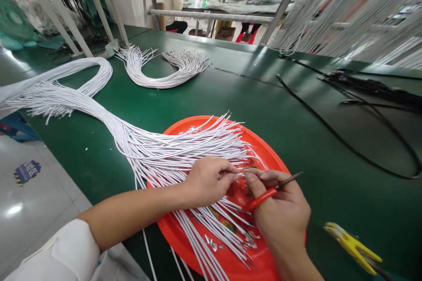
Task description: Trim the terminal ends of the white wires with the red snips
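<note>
My left hand pinches the end of a thin white wire over an orange-red round tray. A thick bundle of white wires runs from the left across the tray, its ends fanned out. My right hand is closed round a red-handled cutting tool whose dark tip points right, and its fingertips meet the left hand's at the wire end. Small cut bits of insulation lie on the tray below the hands.
A yellow-handled tool lies on the green table at the right front. Another white wire bundle lies further back, black cables at the right. White wires hang from a rack. People sit at a far table.
</note>
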`<action>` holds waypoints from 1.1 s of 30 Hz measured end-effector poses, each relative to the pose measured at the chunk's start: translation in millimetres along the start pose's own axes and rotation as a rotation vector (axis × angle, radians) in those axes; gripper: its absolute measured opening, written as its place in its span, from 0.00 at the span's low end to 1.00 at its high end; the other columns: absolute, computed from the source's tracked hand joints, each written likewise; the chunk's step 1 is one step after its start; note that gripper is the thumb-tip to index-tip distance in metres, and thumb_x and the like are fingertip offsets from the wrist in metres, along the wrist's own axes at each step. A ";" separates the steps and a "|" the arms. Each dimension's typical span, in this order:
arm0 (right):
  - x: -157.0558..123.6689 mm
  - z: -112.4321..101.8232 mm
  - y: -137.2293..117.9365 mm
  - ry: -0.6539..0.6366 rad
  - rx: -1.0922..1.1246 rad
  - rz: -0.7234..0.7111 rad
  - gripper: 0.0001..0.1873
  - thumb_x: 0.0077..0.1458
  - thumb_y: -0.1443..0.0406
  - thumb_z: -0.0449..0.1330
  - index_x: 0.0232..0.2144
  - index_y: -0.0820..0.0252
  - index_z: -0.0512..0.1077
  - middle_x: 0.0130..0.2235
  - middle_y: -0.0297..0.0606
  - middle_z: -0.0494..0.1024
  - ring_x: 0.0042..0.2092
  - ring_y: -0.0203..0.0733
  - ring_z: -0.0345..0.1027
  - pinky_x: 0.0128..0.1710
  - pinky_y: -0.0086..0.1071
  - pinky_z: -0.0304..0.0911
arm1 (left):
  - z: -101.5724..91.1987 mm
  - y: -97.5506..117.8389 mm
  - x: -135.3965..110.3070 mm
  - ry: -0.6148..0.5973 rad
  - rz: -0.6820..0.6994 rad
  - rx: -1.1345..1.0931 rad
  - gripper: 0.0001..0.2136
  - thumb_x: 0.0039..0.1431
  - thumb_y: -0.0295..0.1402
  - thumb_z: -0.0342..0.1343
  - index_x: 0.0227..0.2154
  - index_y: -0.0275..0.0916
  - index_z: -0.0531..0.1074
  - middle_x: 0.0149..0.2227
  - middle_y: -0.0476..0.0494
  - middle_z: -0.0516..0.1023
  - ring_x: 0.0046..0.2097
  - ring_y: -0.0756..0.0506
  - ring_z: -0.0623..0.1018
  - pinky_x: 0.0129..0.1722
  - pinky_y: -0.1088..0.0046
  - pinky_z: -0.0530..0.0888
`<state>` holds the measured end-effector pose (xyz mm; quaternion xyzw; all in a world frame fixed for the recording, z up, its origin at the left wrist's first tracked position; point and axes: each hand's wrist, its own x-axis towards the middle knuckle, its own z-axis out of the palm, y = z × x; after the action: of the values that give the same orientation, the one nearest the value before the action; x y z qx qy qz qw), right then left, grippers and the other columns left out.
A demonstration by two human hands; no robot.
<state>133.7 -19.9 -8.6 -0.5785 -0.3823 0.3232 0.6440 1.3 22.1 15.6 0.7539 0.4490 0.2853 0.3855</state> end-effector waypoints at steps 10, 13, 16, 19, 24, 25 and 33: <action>-0.9 1.9 -5.7 -0.009 -0.103 -0.063 0.14 0.42 0.64 0.65 0.23 0.57 0.61 0.27 0.32 0.74 0.33 0.39 0.72 0.34 0.35 0.67 | 2.7 -1.2 0.2 0.008 -0.021 -0.006 0.05 0.53 0.29 0.54 0.28 0.38 0.75 0.28 0.48 0.77 0.32 0.49 0.73 0.35 0.74 0.67; -5.1 1.0 -4.4 0.013 -0.205 -0.122 0.13 0.44 0.63 0.64 0.23 0.57 0.61 0.28 0.34 0.74 0.34 0.40 0.72 0.34 0.34 0.66 | 2.7 -0.6 0.1 0.003 -0.022 -0.009 0.05 0.53 0.29 0.54 0.28 0.38 0.75 0.28 0.48 0.77 0.32 0.49 0.73 0.35 0.74 0.67; -8.6 -0.3 -2.6 0.038 -0.403 -0.211 0.11 0.46 0.63 0.63 0.24 0.57 0.62 0.32 0.37 0.76 0.35 0.41 0.71 0.33 0.34 0.63 | 3.0 -0.5 -0.1 0.007 -0.012 -0.003 0.05 0.53 0.29 0.54 0.28 0.38 0.75 0.28 0.48 0.76 0.32 0.49 0.72 0.35 0.74 0.67; -6.5 -1.1 -1.6 0.013 -0.338 -0.159 0.12 0.44 0.63 0.63 0.24 0.57 0.62 0.31 0.36 0.76 0.35 0.41 0.71 0.34 0.33 0.63 | 2.9 -0.4 0.1 0.007 -0.024 -0.003 0.05 0.53 0.29 0.54 0.27 0.38 0.75 0.27 0.48 0.76 0.32 0.49 0.72 0.34 0.74 0.67; 3.9 -1.4 1.2 -0.068 0.073 0.105 0.18 0.38 0.62 0.68 0.22 0.57 0.59 0.28 0.32 0.73 0.31 0.37 0.70 0.30 0.32 0.65 | 2.0 -0.3 0.4 0.010 -0.051 -0.053 0.05 0.53 0.29 0.54 0.27 0.38 0.75 0.27 0.48 0.76 0.31 0.50 0.73 0.34 0.75 0.67; 4.9 -1.4 1.8 -0.072 0.110 0.139 0.19 0.37 0.63 0.68 0.23 0.57 0.59 0.28 0.31 0.73 0.31 0.37 0.70 0.30 0.31 0.65 | 1.9 -0.3 0.4 0.012 -0.054 -0.060 0.05 0.53 0.29 0.54 0.27 0.38 0.75 0.27 0.48 0.76 0.31 0.50 0.73 0.34 0.75 0.67; 2.3 1.3 -4.2 -0.058 0.087 0.132 0.19 0.37 0.61 0.68 0.22 0.58 0.60 0.28 0.32 0.73 0.31 0.36 0.69 0.32 0.32 0.66 | 2.9 -1.0 0.7 0.012 -0.026 -0.037 0.05 0.53 0.29 0.54 0.27 0.38 0.74 0.26 0.49 0.75 0.31 0.50 0.72 0.33 0.75 0.67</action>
<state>133.6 -17.8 -4.2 -0.5644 -0.3473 0.3980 0.6344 3.4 22.1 13.3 0.7388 0.4559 0.2933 0.4004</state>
